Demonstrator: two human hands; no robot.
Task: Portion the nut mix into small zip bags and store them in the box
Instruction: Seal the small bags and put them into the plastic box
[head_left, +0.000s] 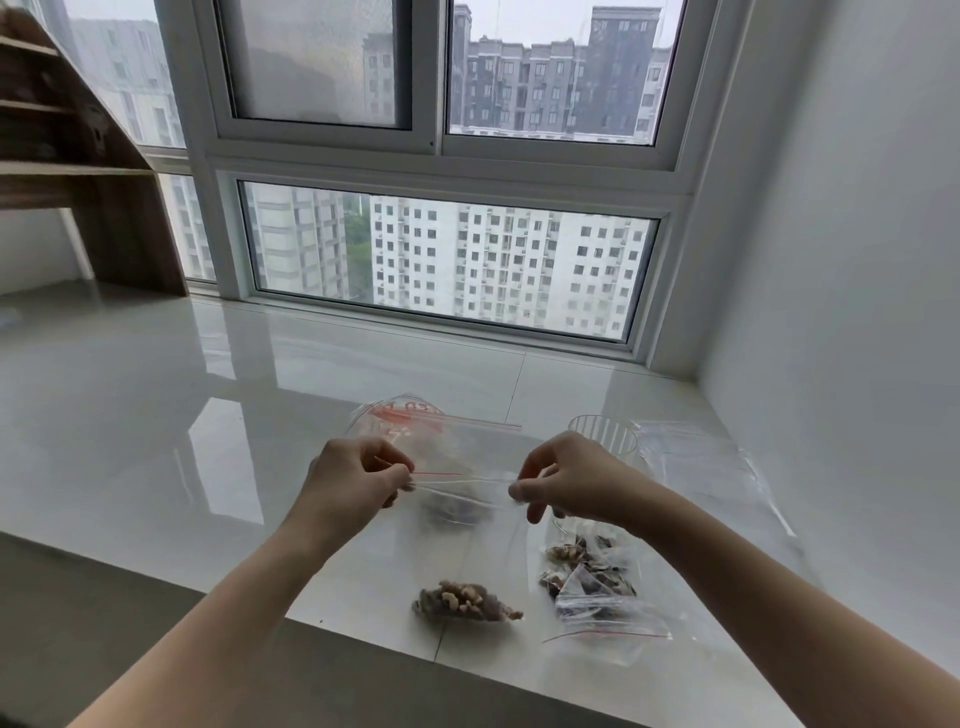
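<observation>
Both hands (358, 475) (566, 480) pinch the hanging zip bag's (462, 551) top corners.

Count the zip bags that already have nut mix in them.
2. One bag hangs between the left hand and right hand; one filled bag lies below the right wrist. Overlapping plastic there may hide another.

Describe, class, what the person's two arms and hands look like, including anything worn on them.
Both forearms are bare up to the picture's lower edge, with no sleeves showing. The left hand and right hand wear no gloves, and no rings, watch or bracelet can be seen. Fingernails look short and plain.
</observation>
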